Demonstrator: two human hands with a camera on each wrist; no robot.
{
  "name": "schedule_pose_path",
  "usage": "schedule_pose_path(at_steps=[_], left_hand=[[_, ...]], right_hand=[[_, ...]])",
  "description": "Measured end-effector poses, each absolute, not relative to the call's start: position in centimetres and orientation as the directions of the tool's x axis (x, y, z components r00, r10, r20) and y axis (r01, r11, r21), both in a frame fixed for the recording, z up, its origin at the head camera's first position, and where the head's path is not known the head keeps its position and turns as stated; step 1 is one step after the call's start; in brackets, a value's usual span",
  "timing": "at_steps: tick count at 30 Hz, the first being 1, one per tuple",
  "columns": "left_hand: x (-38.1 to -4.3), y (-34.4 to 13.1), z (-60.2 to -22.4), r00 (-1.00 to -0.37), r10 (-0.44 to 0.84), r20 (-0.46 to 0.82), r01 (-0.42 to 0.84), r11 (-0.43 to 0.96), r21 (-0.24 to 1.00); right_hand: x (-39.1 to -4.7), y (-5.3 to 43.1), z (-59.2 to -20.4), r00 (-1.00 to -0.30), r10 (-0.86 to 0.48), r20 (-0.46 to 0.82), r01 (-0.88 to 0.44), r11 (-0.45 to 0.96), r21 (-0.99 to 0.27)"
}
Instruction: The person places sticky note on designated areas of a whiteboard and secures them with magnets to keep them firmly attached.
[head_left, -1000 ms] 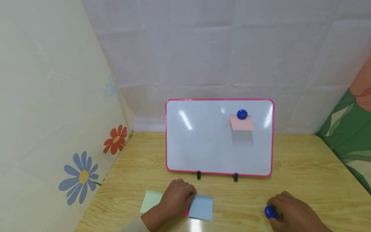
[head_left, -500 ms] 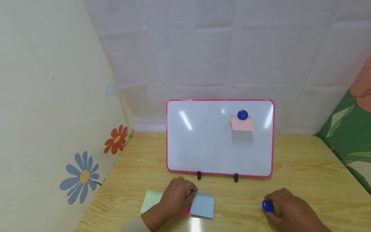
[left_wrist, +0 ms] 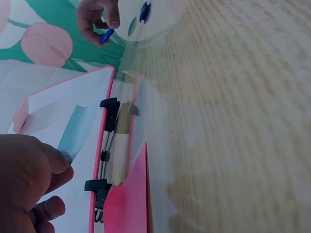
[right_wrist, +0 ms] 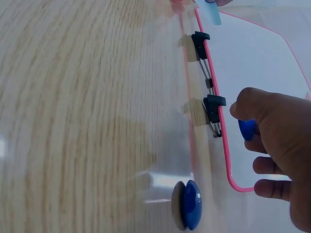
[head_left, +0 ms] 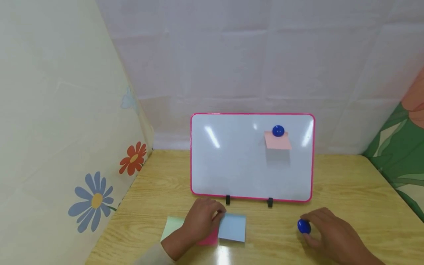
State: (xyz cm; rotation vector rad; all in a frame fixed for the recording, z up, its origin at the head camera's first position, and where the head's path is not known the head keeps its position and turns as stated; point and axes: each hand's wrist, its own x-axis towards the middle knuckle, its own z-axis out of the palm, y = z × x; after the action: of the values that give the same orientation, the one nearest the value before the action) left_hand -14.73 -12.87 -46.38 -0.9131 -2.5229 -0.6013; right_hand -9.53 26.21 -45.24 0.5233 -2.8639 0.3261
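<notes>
My left hand [head_left: 201,220] pinches the near-left top edge of a light blue sticky note [head_left: 232,228], which is lifted off the table in the left wrist view. Beneath that hand lies a hot-pink sticky note [head_left: 210,240], with a pale green sticky note [head_left: 171,225] to its left, partly covered by my wrist. A round blue magnet [head_left: 303,226] is held between thumb and forefinger of my right hand [head_left: 336,233], above the table. Another blue magnet [right_wrist: 193,206] rests on the tabletop in the right wrist view; the right hand hides it from the head view.
A whiteboard [head_left: 228,165] with a pink frame stands behind the hands on black clip feet [head_left: 270,202]. On its upper right, a blue magnet [head_left: 278,130] fixes a light pink sticky note [head_left: 277,142]. Cloth walls [head_left: 212,66] enclose the wooden table [head_left: 159,184].
The blue sticky note has risen off the table and shifted slightly right with my left hand. My right hand has lifted its magnet and moved a little forward and left.
</notes>
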Motion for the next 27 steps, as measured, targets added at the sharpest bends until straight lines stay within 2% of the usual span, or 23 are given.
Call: schedule_pose_path(at_steps=[11, 14, 19, 27], left_hand=[[-15.4, -13.0, -46.0, -0.677, 0.484, 0.555, 0.684, 0.692, 0.231], [-15.4, -13.0, -45.7, -0.693, 0.468, 0.548, 0.663, 0.712, 0.232], [-15.6, -13.0, -45.2, -0.737, 0.445, 0.508, 0.619, 0.747, 0.244], [-15.8, -12.9, -44.5, -0.754, 0.439, 0.488, 0.610, 0.743, 0.275]], right_hand=[[-10.2, 25.4, -44.0, -0.953, -0.269, 0.143, -0.296, 0.928, -0.225], [-10.3, 25.4, -44.1, -0.938, -0.281, 0.204, -0.322, 0.923, -0.209], [-10.7, 25.5, -44.2, -0.873, -0.332, 0.358, -0.404, 0.903, -0.147], [-11.3, 24.9, -43.4, -0.864, -0.343, 0.368, -0.414, 0.901, -0.133]])
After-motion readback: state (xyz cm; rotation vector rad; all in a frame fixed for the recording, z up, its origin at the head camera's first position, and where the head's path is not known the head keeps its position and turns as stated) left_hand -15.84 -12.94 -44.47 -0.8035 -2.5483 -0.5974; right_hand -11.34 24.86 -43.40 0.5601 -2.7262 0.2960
